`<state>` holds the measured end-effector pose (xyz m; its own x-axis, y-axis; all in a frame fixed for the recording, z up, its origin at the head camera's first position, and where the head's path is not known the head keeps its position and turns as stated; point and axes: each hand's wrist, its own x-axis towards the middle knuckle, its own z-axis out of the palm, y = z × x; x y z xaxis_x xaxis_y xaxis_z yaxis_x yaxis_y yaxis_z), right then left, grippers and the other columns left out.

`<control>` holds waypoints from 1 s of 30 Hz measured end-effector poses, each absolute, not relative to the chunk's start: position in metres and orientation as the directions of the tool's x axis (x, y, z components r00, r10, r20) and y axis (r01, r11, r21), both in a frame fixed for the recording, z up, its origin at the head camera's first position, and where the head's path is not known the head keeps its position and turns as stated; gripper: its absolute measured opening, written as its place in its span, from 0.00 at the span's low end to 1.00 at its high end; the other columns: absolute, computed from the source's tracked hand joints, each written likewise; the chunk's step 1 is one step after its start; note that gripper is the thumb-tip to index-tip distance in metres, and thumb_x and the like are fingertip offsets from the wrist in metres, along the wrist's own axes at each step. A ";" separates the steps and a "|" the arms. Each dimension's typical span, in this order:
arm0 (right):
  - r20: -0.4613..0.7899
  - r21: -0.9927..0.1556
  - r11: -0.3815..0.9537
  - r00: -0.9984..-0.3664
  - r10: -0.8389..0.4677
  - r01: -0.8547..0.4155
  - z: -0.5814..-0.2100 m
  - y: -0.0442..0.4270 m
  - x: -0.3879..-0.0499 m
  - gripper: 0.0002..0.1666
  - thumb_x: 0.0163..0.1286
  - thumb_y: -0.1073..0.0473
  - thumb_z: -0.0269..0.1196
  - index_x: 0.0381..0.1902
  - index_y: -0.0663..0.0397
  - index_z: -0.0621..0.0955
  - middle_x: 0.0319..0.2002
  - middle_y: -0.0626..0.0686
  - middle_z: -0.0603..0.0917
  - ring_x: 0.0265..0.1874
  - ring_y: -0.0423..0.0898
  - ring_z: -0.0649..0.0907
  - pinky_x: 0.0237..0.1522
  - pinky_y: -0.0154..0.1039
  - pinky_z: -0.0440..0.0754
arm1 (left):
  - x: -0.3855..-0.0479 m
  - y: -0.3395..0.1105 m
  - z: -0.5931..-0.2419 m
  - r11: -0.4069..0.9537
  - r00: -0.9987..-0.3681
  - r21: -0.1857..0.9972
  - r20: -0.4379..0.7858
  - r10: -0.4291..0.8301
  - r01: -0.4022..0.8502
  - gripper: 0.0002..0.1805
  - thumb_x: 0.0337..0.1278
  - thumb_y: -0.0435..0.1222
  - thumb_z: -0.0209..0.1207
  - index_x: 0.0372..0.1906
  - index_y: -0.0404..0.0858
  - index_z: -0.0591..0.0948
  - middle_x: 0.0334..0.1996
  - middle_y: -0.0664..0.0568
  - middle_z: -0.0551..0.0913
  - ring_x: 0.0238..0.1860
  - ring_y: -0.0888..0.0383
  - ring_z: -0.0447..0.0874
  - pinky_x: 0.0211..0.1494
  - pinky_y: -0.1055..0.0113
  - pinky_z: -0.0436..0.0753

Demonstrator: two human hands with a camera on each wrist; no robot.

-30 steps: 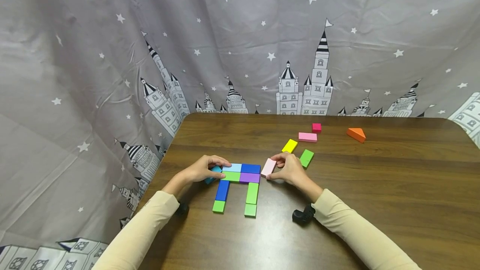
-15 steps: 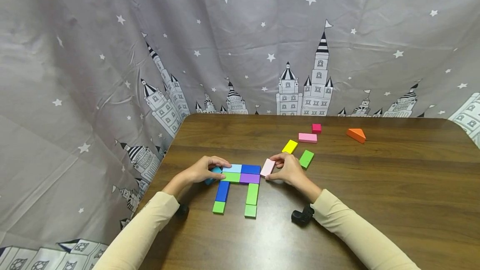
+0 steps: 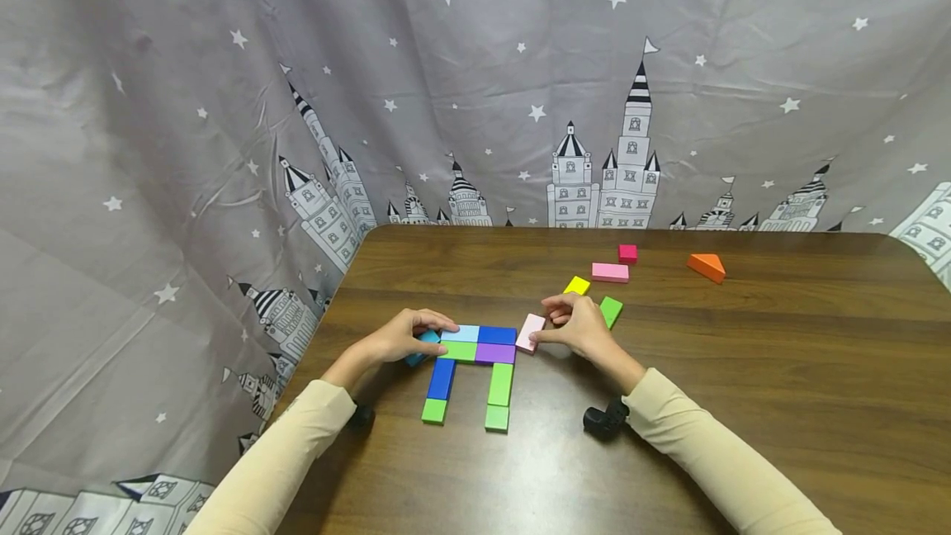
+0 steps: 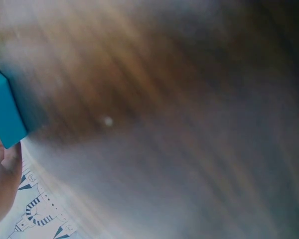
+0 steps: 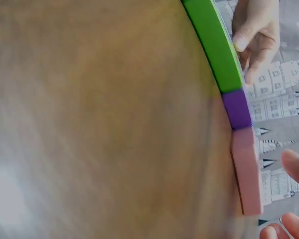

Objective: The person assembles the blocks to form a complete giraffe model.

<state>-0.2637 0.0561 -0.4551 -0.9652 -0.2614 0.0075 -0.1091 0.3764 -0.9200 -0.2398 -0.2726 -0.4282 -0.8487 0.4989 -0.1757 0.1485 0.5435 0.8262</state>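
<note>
Flat coloured blocks lie joined on the table. My left hand (image 3: 397, 335) rests at their left end, its thumb touching the lime green block (image 3: 461, 352) and a fingertip at the light blue block (image 3: 464, 333). Under that hand a teal block (image 3: 423, 349) is partly hidden; it also shows in the left wrist view. A tilted pale pink block (image 3: 531, 333) meets the right end of the purple block (image 3: 495, 353). My right hand (image 3: 583, 329) is beside the pink block, thumb near its edge and other fingers raised apart from it.
Beyond the right hand lie a yellow block (image 3: 577, 286), another green block (image 3: 611, 312), a pink block (image 3: 610, 272), a red block (image 3: 627, 253) and an orange triangular block (image 3: 707, 267). A printed curtain (image 3: 475, 89) hangs behind the table (image 3: 780, 370).
The pale pink block has shifted slightly left against the row. My right hand's fingers have since let go of it and lifted. My left hand has stayed put.
</note>
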 end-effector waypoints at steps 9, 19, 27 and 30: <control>0.104 -0.911 0.388 -0.988 -0.113 -0.140 -0.448 0.072 -0.280 0.30 0.47 0.64 0.81 0.48 0.72 0.83 0.40 0.65 0.86 0.39 0.58 0.85 0.45 0.46 0.84 | -0.240 -0.273 -0.429 0.534 -0.845 0.830 -0.163 0.509 0.162 0.18 0.60 0.29 0.67 0.55 0.29 0.83 0.55 0.39 0.81 0.61 0.40 0.74 0.64 0.46 0.72; 0.113 -0.895 0.433 -0.993 -0.018 -0.109 -0.455 0.090 -0.299 0.33 0.46 0.64 0.81 0.51 0.70 0.83 0.47 0.66 0.85 0.43 0.61 0.84 0.50 0.50 0.82 | -0.241 -0.273 -0.430 0.537 -0.846 0.827 -0.160 0.509 0.167 0.18 0.60 0.30 0.67 0.54 0.29 0.83 0.55 0.39 0.82 0.61 0.41 0.74 0.64 0.46 0.72; 0.096 -0.868 0.488 -0.995 -0.012 -0.090 -0.460 0.097 -0.304 0.34 0.46 0.62 0.82 0.49 0.71 0.83 0.50 0.66 0.85 0.48 0.60 0.83 0.53 0.50 0.79 | -0.240 -0.273 -0.431 0.532 -0.839 0.829 -0.158 0.520 0.173 0.18 0.60 0.29 0.66 0.55 0.28 0.83 0.56 0.39 0.81 0.61 0.40 0.74 0.64 0.46 0.72; 0.089 -0.853 0.516 -0.996 -0.009 -0.081 -0.461 0.097 -0.304 0.34 0.44 0.60 0.83 0.48 0.70 0.84 0.47 0.65 0.85 0.47 0.60 0.83 0.53 0.51 0.78 | -0.240 -0.273 -0.431 0.529 -0.838 0.831 -0.159 0.523 0.173 0.18 0.61 0.29 0.66 0.55 0.28 0.82 0.55 0.39 0.82 0.61 0.40 0.74 0.64 0.46 0.72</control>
<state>-0.3043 0.0973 -0.4607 -0.9960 -0.0085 0.0893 -0.0809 0.5156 -0.8530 -0.2402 -0.2730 -0.4307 -0.8376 0.5228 -0.1585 0.1732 0.5294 0.8305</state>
